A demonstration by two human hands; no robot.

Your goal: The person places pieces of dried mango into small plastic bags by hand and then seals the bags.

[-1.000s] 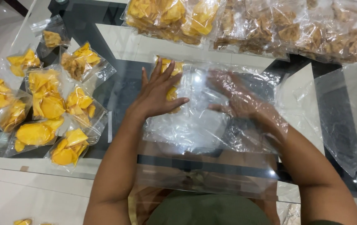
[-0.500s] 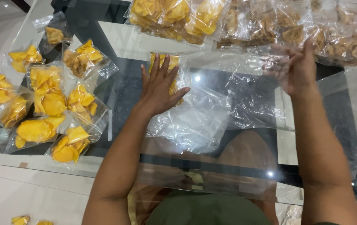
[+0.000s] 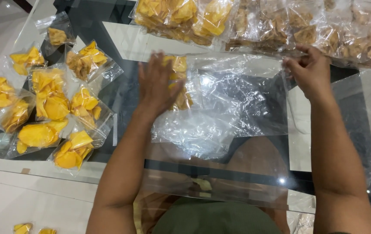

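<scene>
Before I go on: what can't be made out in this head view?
- Chips bag under the left hand: palm covers most of it; only yellow chips show beside the fingers.
- Right hand: fingertips at the clear sheet edge; whether they pinch it is unclear, with glare.
- Brown chip bags: cut off by the top edge.
- Small bags at bottom left: cut off by the lower edge.

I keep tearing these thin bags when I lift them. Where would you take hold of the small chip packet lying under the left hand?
Probably its lower end. The left hand lies flat over the small chip packet, covering its left part, while loose clear plastic sheet crowds the right. The chips bunch in the middle, so pinch the flat film edge nearest the person, coming from below.
</scene>
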